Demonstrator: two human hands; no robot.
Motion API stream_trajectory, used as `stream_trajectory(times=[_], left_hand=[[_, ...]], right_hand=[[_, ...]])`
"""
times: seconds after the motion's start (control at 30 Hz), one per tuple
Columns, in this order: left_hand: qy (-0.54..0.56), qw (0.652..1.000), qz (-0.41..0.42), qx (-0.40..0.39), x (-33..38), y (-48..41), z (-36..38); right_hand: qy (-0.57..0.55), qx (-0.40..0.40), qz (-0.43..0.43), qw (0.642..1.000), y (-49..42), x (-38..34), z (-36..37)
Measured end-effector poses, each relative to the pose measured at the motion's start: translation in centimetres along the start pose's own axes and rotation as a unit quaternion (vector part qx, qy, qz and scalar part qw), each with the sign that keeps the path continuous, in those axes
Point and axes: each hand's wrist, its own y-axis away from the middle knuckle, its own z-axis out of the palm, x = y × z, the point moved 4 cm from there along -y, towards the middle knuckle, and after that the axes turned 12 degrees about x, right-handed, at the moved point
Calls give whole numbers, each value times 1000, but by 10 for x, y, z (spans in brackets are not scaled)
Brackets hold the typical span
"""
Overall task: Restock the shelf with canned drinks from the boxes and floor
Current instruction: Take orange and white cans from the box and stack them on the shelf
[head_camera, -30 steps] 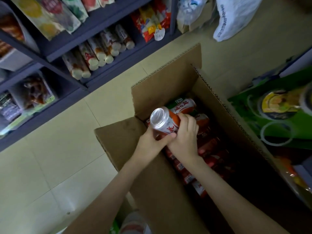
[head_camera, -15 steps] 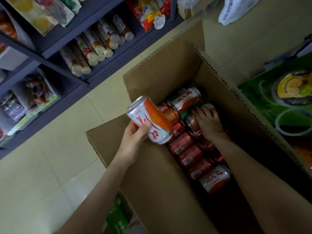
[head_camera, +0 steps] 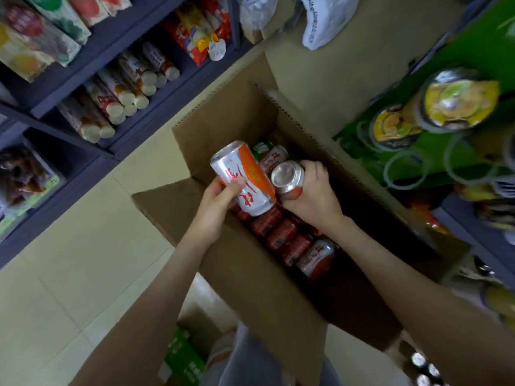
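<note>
Left hand (head_camera: pixel 214 201) gripping can (head_camera: pixel 245 179), right hand (head_camera: pixel 312 196) gripping another (head_camera: pixel 287 178), cardboard box (head_camera: pixel 223 135) holding cans (head_camera: pixel 287 235)

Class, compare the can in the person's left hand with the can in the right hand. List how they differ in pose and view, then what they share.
The left-hand can shows its side, with white-and-orange label and red lettering; the right-hand can turns its silver end to the camera. The left hand lays its thumb across its can's label; the right hand wraps its can's body. Both are orange-and-silver drink cans over the cardboard box.
</note>
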Motion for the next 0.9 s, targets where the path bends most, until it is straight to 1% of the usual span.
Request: stream_trajectory(times=[0.1,0.2,0.27,0.37,0.43,0.57,0.63,0.73,0.8,0.9], left_hand=[[24,999,25,-36,36,21,35],[32,996,51,-71,68,49,68],[31,993,57,-103,83,75,94],[26,986,68,-151,97,124,139],[22,978,80,-192,99,163,171],[-3,965,118,-232,99,245,231],[-18,956,139,-258,99,283,262],[-40,936,171,-305,102,340,310],[-55,924,185,-332,107,375,344],[-65,901,211,-373,118,434,398]], right_hand=[[-74,86,48,992,17,-23,-66],[-151,117,133,973,37,-30,-130],[-222,133,161,952,56,-35,-174],[-320,141,172,921,96,-45,-240],[-374,144,159,902,128,-46,-282],[-444,103,149,877,204,-28,-363],[-460,91,141,872,243,-13,-403],[-446,126,126,877,295,10,-459],[-430,177,113,878,321,24,-496],[-416,278,95,861,363,37,-555]])
